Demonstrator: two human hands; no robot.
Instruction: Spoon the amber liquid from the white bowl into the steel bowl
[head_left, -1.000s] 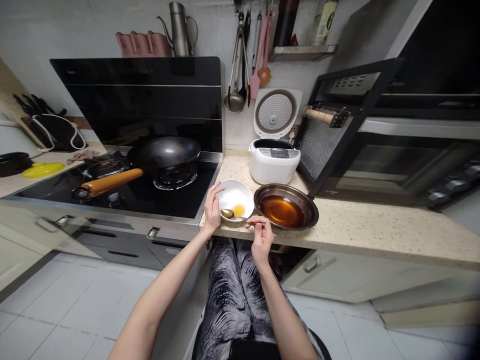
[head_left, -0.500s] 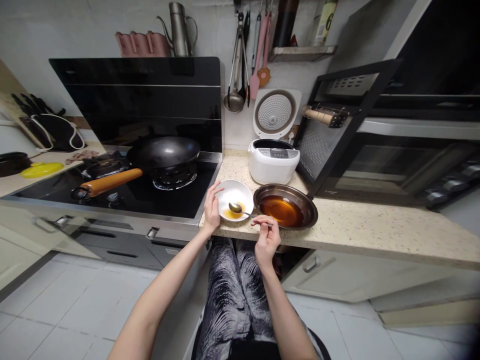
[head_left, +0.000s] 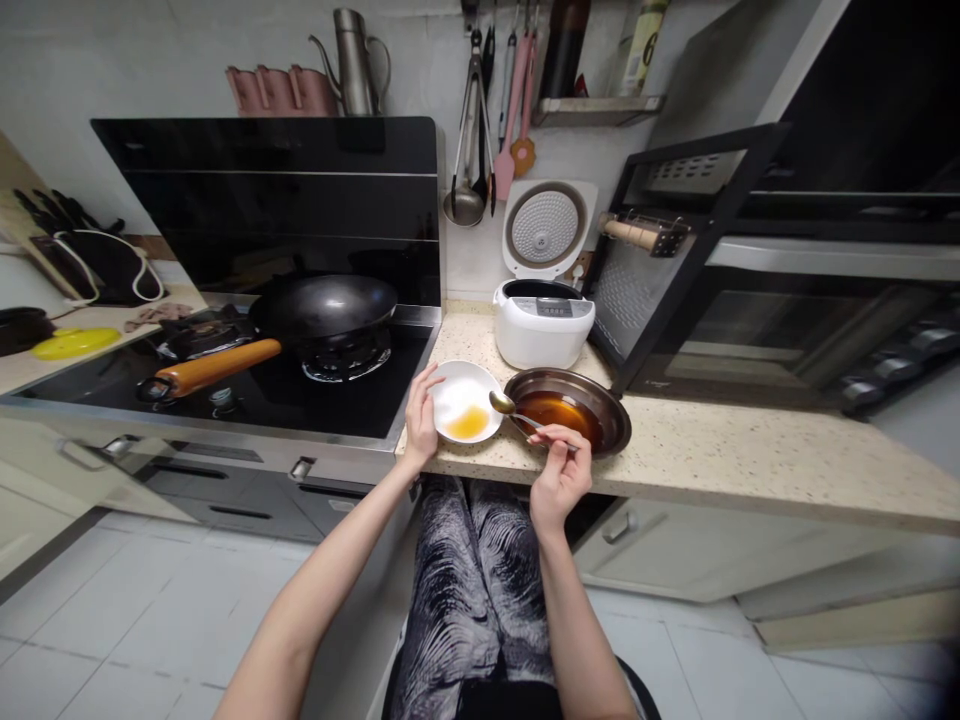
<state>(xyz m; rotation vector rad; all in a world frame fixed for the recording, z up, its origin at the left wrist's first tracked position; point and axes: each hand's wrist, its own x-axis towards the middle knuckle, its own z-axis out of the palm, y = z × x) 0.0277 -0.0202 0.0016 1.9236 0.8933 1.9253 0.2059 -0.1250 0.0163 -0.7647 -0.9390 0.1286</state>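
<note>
A white bowl (head_left: pixel 454 390) with a small pool of amber liquid stands on the counter. My left hand (head_left: pixel 422 420) grips its left side, fingers over the rim and thumb low on the wall. In my right hand (head_left: pixel 561 470) is a metal spoon (head_left: pixel 503 402), pinched by its handle. The spoon's head hovers over the gap between the bowl's right rim and a dark metal basin (head_left: pixel 616 415). Reddish-brown liquid (head_left: pixel 551 408) fills the bottom of that basin. Whether any liquid is in the spoon, I cannot tell.
Behind the basin, a white rice cooker (head_left: pixel 544 325) has its lid up. To the left, a black wok (head_left: pixel 326 305) with a wooden handle sits on the gas stove (head_left: pixel 352 405). A dark oven (head_left: pixel 810 330) stands at right. Utensils (head_left: pixel 480 130) hang on the wall.
My right hand has lifted the spoon out of the white bowl and carried it right, to the edge of the basin. My left hand has stayed on the bowl.
</note>
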